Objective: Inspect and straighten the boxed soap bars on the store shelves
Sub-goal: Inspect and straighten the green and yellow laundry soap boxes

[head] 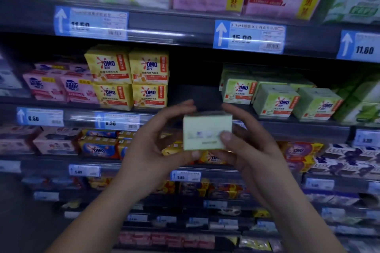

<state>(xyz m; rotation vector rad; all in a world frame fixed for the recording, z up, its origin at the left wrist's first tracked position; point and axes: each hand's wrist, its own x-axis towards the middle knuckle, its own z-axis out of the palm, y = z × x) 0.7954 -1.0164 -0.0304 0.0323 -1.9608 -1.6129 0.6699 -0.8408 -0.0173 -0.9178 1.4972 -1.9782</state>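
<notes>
box, pale green, off the shelf, held in front of its edge. left hand clasps the box's left and lower sides; right hand clasps the right side, thumb on the face. status: inspection under way; box not yet returned. empty gap on the shelf between yellow packs and green packs. green packs sit skewed, likely still to straighten.

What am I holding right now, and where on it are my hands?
A pale green rectangular cardboard soap box, held in both hands: the left hand has its grip on the left end, the right hand on the right end.
</notes>
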